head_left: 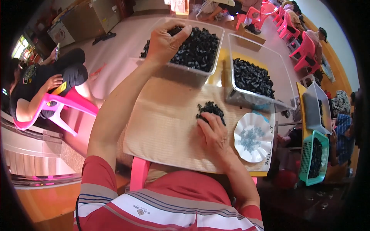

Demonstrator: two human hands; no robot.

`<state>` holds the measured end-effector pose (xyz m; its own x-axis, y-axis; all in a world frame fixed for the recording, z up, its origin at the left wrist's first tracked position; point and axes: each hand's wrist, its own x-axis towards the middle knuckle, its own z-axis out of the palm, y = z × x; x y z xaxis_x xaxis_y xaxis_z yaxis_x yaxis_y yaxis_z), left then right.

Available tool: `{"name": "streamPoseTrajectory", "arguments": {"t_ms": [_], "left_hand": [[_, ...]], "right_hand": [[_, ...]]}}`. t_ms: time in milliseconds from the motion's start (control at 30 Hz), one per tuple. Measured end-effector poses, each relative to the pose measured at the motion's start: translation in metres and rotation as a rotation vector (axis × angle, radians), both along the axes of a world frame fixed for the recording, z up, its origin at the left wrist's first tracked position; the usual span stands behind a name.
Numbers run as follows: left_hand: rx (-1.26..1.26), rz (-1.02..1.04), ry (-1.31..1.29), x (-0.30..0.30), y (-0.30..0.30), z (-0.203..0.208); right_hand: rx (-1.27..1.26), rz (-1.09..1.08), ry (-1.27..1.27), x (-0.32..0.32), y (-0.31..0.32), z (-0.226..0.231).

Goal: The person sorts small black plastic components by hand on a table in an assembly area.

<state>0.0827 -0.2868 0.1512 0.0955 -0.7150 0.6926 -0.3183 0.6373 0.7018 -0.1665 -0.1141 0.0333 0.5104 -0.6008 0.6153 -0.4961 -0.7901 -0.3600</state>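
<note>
My left hand (166,41) is raised over the near left part of a clear plastic bin (189,71) heaped with small, curved black pieces (200,48). Its fingers are curled in toward the thumb, and what they hold, if anything, is hidden. On the beige ribbed mat (165,127), my right hand (214,134) rests at the near side of a small pile of black pieces (211,108). Its fingers are bent together into the pile. Just right of that hand lies a white fluted plate (252,154) with fine bluish-grey bits on it.
A second clear bin (250,98), partly filled with black pieces, stands at the mat's far right. Farther right are another clear bin (316,104) and a green basket (304,169). A seated person (50,82) is at the left on a pink chair (61,109); others sit at the back right.
</note>
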Motion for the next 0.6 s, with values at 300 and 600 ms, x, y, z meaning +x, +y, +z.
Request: {"name": "streamPoseTrajectory", "arguments": {"t_ms": [300, 600], "left_hand": [[0.106, 0.145, -0.218, 0.009, 0.134, -0.080], [0.036, 0.079, -0.762, 0.006, 0.192, -0.146]], "right_hand": [[-0.002, -0.065, -0.046, 0.005, -0.001, -0.011], [0.041, -0.130, -0.106, 0.005, -0.001, -0.020]]}}
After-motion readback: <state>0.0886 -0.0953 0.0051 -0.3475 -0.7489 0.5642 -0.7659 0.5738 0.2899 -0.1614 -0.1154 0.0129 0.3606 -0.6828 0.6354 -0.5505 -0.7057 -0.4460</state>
